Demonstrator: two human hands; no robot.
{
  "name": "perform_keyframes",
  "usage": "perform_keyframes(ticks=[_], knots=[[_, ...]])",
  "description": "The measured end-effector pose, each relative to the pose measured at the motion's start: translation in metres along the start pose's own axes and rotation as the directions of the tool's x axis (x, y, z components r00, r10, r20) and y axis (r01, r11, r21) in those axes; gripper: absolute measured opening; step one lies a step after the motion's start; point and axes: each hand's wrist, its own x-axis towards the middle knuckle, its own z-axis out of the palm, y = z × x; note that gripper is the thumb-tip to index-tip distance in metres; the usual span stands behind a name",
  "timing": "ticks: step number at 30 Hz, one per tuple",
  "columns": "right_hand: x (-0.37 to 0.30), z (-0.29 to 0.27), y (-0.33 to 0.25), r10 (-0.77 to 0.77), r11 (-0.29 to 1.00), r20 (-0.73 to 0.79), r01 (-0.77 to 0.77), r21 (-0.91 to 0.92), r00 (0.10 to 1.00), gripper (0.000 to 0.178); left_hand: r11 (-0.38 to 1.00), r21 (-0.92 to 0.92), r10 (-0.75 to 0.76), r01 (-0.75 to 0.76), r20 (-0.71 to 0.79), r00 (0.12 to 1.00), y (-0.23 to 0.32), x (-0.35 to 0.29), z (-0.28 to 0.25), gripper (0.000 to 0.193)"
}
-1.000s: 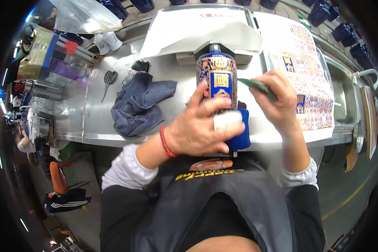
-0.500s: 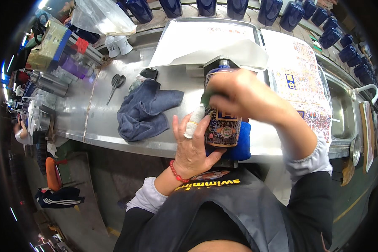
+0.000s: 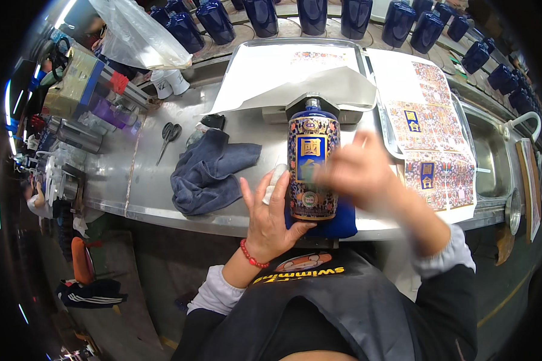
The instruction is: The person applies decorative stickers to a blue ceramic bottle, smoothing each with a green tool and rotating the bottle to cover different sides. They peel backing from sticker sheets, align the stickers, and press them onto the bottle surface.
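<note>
Head view — bottle lies between left hand and right hand.

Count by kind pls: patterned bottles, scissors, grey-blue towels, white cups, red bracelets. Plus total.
Patterned bottle: 1
Scissors: 1 pair
Grey-blue towel: 1
White cups: 2
Red bracelet: 1
Total: 6

The bottle is in front of you. Left of it, a cloth, then scissors lie on the table. On your right is a sheet, then the sink. More bottles stand behind.
</note>
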Motion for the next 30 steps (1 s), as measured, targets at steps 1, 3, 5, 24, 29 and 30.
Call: perform_keyframes(ticks=[1,3,5,24,29,30], knots=[[-0.002,-0.004,-0.004,0.043,0.968,0.157,-0.08,0.239,0.987,0.023,1.0,-0.011,-0.017,0.017,-0.005,1.0,0.005,0.002,0.001,0.098],[-0.007,-0.006,-0.005,0.015,0.796,0.285,-0.184,0.577,0.958,0.017,0.997,0.073,0.039,-0.041,0.025,0.999,0.012,0.006,-0.001,0.111],[-0.012,0.004,0.009,0.565,0.605,0.22,-0.581,0.545,0.795,0.016,0.996,0.083,0.021,-0.022,0.015,1.0,0.016,0.01,-0.002,0.108],[-0.049,0.057,-0.023,0.984,-0.006,0.09,-0.48,0.877,0.153,0.028,1.0,-0.014,0.015,-0.015,0.021,1.0,-0.006,-0.001,0.012,0.099],[-0.061,0.057,-0.038,0.893,0.15,0.041,-0.382,0.912,0.448,0.031,0.991,-0.124,-0.024,0.044,0.155,0.988,-0.013,-0.001,0.01,0.103],[-0.062,0.056,-0.041,0.895,0.105,0.08,-0.381,0.919,0.44,0.03,0.996,-0.082,-0.019,0.03,0.131,0.991,-0.013,-0.001,0.007,0.103]])
